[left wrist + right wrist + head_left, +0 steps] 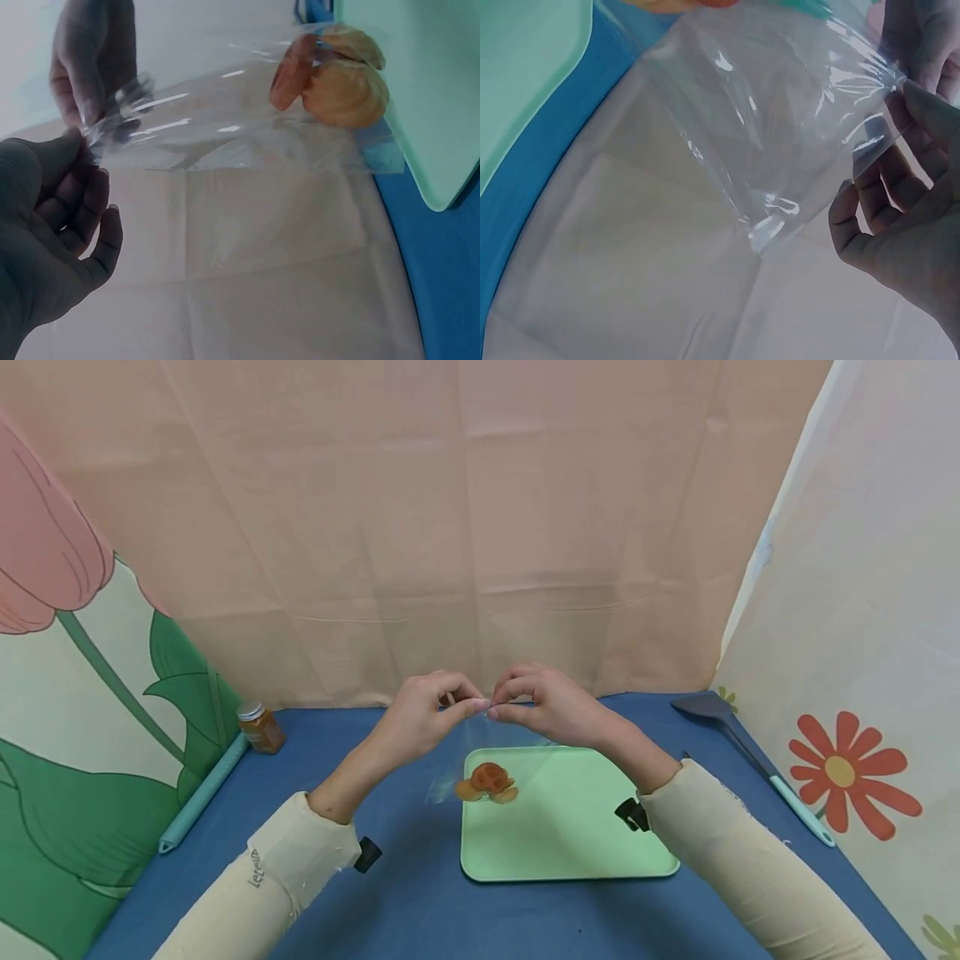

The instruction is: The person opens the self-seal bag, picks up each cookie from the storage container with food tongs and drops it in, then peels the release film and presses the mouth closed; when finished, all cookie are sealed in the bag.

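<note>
A clear plastic bag (202, 127) hangs between the two hands, with several orange-brown, ridged baked pieces (346, 91) in its bottom end. My left hand (429, 714) pinches the bag's gathered top edge between thumb and fingers. Right against it, my right hand (546, 703) also pinches the top edge, and the fingertips of both hands nearly meet. In the head view the film is hardly visible, and the baked pieces (489, 781) show over the left edge of the light green tray (577, 827). Crinkled film (780, 112) spreads out from the right fingertips in the right wrist view.
At the back left stands a small jar (260, 728) with a silver lid and brown contents. A teal roll-like bar (202, 797) lies along the left edge of the blue table (390, 893). On the right is a dark spatula (738, 739) with a light teal handle.
</note>
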`<state>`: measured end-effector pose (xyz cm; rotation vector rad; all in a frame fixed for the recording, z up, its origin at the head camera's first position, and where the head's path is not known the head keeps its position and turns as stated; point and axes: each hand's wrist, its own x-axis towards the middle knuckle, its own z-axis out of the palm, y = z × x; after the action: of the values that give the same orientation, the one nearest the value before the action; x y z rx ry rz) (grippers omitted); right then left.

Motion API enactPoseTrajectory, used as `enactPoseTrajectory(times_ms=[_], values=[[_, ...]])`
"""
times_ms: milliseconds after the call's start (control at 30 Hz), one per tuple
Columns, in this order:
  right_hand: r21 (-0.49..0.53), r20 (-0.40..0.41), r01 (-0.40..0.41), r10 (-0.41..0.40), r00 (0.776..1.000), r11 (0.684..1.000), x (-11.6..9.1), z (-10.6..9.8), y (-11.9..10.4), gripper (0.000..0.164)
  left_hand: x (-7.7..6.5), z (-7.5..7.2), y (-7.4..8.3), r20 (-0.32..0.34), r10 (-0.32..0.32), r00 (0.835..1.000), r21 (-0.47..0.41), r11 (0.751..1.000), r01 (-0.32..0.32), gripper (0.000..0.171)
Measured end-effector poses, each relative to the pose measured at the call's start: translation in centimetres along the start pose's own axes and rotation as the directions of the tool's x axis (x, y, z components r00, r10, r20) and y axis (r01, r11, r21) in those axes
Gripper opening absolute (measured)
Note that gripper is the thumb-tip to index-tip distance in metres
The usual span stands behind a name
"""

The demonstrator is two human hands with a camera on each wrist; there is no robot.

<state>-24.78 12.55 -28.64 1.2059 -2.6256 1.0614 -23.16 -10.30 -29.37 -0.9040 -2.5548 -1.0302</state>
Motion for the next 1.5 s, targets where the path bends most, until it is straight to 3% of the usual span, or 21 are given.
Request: enactPoseTrajectory(times_ms=[500,1033,1500], values=[[0.010,-0.022,0.027,-0.027,0.999,1.000,-0.1,-0.4,-0.6,0.014,-0.1,0.1,-0.1,-0.078,0.063,0.995,-0.035,0.997,-0.066,0.005],[0.006,-0.036,0.020,-0.020,0.999,1.000,-0.6,-1.1,-0.5,0.011,-0.4,-0.2,-0.1,-0.107,0.057,0.993,-0.072,0.995,-0.065,0.006],[-0.061,-0.032,0.027,-0.029,0.999,0.998,-1.5,-1.8,-0.1,0.010,-0.6,0.3,-0.3,-0.130,0.049,0.990,-0.099,0.993,-0.062,0.005]])
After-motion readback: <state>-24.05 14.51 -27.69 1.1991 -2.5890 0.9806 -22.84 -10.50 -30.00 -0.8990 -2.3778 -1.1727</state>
